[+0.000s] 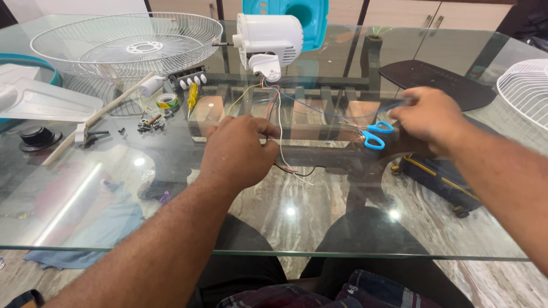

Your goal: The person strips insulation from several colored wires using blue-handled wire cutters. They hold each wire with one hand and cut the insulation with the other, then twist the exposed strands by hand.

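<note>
Head view looks down through a glass table [319,228], so floor, table frame and the person's lap show through it and muddle what lies on top. Both forearms are cut off by the bottom and right edges. The left hand [237,153] is seen from the back, fingers curled shut around a bundle of thin wires [273,108]; the fingertips are hidden under the knuckles. Those wires run up to a white fan motor [268,39] standing at the far side of the table, and loose ends trail out below the hand. The right hand [431,118] is blurred; its fingers look bunched on a blue wire [342,116] beside the blue-handled scissors [374,134], but whether they touch the scissors I cannot tell. The scissor blades are hard to make out against the glass.

A white wire fan guard [128,45] lies dished upward at far left, holding nothing that can be made out. A second guard [525,94] is cut off at the right edge. Near the first guard lie a tape roll [167,101], a yellow screwdriver [193,97] and small screws [148,124], too small to count. A dark base plate [439,82] sits beyond the right hand.
</note>
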